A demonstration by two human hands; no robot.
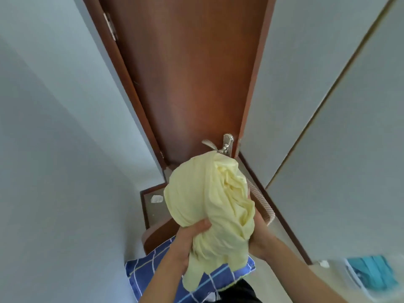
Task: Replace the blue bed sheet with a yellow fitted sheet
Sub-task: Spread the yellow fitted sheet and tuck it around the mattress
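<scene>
A bunched-up pale yellow fitted sheet (pixel 209 200) is held up in front of me, at chest height, before a brown door. My left hand (pixel 190 239) grips the lower left of the bundle with the thumb over the cloth. My right hand (pixel 260 235) holds the bundle from the right and underneath, its fingers mostly hidden by the fabric. Below the hands lies blue cloth with a white and yellow check (pixel 153 272), partly covered by the hanging tail of the yellow sheet.
The closed brown door (pixel 190 84) with a silver lever handle (pixel 220 145) stands straight ahead. White walls close in on both sides. A brown wooden piece (pixel 157 235) sits behind the blue cloth. A blue item (pixel 371 274) lies at the lower right.
</scene>
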